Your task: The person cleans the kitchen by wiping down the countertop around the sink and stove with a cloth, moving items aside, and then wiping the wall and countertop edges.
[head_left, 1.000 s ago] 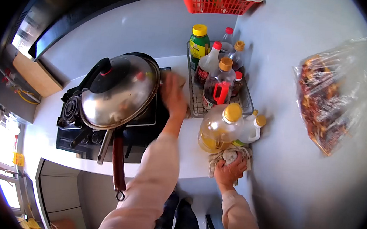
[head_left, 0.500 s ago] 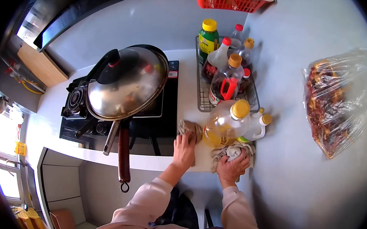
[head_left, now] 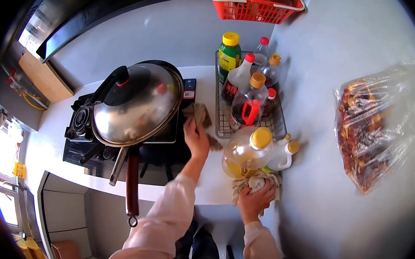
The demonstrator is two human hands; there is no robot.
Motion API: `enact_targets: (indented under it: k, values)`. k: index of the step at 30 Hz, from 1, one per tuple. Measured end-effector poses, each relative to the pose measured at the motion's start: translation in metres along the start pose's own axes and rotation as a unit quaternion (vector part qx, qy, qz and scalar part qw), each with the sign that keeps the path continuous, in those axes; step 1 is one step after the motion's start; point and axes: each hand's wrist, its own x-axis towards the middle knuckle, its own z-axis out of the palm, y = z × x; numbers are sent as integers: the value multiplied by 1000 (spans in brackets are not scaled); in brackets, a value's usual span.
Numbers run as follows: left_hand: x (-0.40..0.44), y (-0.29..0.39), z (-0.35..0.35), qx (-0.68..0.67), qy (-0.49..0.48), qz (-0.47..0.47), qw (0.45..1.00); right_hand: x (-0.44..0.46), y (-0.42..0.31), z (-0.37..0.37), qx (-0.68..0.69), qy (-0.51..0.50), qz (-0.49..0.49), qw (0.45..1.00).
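My left hand (head_left: 197, 139) reaches forward over the strip of counter between the stove and the bottles. Its fingers are pressed on a brown cloth (head_left: 198, 113), which lies by the stove's right edge. Near the counter's front, my right hand (head_left: 257, 200) is closed round a crumpled beige rag (head_left: 240, 184). Just behind that rag stands a large oil bottle (head_left: 244, 156) with a yellow cap. A smaller white jug (head_left: 282, 158) is beside it, against the wall side.
A lidded pan (head_left: 137, 105) sits on the black gas stove (head_left: 159, 167), its handle (head_left: 132, 182) jutting past the front edge. Several sauce bottles fill a wire rack (head_left: 223, 128). A red basket (head_left: 254, 11) is at the back; a bagged brown food item (head_left: 363, 133) is at the right.
My left hand has moved forward and slightly left with the brown cloth, from near the front edge. My right hand stays with its rag beside the oil bottle. The whole view has shifted slightly.
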Motion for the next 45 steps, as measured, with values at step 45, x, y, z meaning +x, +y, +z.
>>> enact_targets:
  k: [45]
  values:
    - [-91,0,-305,-179,-623,-249,720,-62,-9,-48,68,-114,-27,991]
